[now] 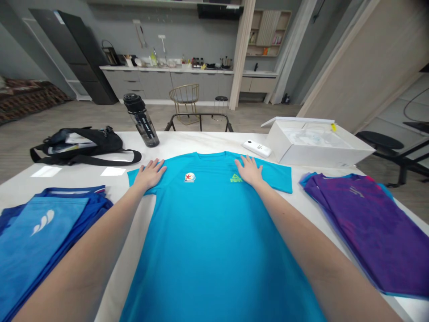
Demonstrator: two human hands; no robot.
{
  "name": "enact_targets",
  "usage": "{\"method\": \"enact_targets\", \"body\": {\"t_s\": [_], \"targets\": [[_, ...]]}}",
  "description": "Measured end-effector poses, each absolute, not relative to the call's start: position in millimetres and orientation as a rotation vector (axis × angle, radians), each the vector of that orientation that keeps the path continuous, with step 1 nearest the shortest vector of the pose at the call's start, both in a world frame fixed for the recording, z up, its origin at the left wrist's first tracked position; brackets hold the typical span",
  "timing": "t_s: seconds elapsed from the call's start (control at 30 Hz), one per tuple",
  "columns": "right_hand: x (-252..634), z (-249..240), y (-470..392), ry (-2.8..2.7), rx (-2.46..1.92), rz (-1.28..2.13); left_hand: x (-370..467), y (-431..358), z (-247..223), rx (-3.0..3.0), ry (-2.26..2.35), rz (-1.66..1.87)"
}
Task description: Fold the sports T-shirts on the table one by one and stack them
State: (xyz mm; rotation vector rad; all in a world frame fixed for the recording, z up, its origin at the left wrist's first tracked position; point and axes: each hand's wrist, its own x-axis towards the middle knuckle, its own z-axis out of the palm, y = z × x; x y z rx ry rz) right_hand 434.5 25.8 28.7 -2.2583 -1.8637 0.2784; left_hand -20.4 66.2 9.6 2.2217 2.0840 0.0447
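A bright blue T-shirt (211,223) lies spread front side up on the white table (134,214), its collar toward the far edge. It has a round red-and-white badge and a green logo on the chest. My left hand (150,173) rests flat on the left sleeve, fingers spread. On the other side, my right hand (250,171) lies open near the right shoulder, beside the green logo. Neither hand grips the cloth. The shirt's lower hem is out of view.
Folded blue shirts (56,219) lie at the left, and folded purple shirts (368,223) at the right. Along the far side are a black bag (83,145), a dark bottle (142,120), a white remote-like device (257,148) and an open white box (315,154).
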Motion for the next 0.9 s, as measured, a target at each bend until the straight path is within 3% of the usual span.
{"method": "enact_targets", "body": {"t_s": [0.17,0.4,0.7,0.8,0.9], "targets": [[498,28,16,-1.756,-2.363,0.331,-19,56,11,2.42,2.082,0.376],[543,11,6,-1.937,-2.42,0.187,-31,51,-1,2.308,2.023,0.012],[551,13,11,-1.991,-2.357,0.157,-32,52,9,2.35,2.044,0.162],[532,23,2,-1.943,-2.315,0.057,-6,36,25,2.413,2.079,0.404],[489,33,-17,-2.019,-2.165,-0.098,42,5,37,2.56,1.906,0.381]]}}
